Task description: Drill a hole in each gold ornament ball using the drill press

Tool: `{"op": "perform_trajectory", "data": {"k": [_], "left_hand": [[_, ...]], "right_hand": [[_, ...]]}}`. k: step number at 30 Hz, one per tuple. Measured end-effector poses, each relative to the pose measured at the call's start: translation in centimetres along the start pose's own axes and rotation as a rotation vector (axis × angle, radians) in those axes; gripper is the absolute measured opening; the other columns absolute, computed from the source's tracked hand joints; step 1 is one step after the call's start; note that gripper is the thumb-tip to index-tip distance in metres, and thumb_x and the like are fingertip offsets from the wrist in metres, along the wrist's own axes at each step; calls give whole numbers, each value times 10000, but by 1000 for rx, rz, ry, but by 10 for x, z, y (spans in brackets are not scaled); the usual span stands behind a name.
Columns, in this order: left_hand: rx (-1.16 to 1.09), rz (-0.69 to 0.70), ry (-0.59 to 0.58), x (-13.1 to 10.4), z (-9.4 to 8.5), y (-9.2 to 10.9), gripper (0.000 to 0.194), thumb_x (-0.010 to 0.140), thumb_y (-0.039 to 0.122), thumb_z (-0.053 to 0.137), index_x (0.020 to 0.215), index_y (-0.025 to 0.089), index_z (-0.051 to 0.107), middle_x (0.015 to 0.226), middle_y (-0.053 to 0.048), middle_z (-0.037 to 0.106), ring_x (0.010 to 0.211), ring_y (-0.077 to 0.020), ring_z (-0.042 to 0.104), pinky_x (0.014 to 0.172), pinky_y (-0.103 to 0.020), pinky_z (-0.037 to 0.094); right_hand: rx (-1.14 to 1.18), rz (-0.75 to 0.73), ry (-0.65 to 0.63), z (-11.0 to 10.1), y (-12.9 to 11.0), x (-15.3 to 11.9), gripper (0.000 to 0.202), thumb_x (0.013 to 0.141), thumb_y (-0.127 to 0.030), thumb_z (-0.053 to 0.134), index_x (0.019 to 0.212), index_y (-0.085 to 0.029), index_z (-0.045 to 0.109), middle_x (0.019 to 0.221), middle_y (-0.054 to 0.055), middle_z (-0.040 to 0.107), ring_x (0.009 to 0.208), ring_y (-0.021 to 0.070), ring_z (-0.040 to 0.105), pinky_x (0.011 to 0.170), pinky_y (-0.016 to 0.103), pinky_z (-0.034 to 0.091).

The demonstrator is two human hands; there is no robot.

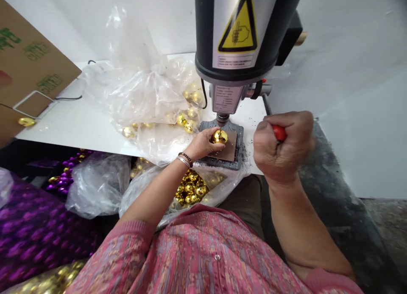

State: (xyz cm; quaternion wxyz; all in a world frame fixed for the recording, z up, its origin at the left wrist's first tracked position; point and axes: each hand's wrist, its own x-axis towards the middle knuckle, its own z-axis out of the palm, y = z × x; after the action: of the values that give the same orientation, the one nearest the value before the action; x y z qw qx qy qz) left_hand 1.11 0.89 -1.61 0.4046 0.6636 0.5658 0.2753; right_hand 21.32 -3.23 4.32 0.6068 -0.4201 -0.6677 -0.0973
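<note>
A drill press [237,73] with a yellow warning label stands over its grey base plate [241,137]. On the base lies a brown board [230,149]. My left hand [203,144] pinches a shiny gold ball [220,136] on the board, right under the chuck [222,118]; the drill tip is too small to make out clearly. To the right, my right hand [282,145] is closed around the red knob [279,133] of the press's lever. Dark shavings are scattered around the base.
Clear plastic bags [143,90] with gold balls cover the white table [79,128] at left. An open bag of gold balls [190,188] sits in my lap. A cardboard box [32,52] is at upper left, with purple balls [65,175] and a purple bag [38,234] below.
</note>
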Motion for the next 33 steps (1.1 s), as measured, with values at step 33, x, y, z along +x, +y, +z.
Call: {"op": "perform_trajectory", "data": {"k": [33], "left_hand": [[56,-83,180,-54,-73,-37,327,868,375,836,1137,191,817,1024,-74,804,810,-188,678,768,-288,534]], "right_hand": [[272,304,158,14,-21,55,154,965,-241,565,847,-169,495,797,-52,529,666,18,478,696,226,422]]}}
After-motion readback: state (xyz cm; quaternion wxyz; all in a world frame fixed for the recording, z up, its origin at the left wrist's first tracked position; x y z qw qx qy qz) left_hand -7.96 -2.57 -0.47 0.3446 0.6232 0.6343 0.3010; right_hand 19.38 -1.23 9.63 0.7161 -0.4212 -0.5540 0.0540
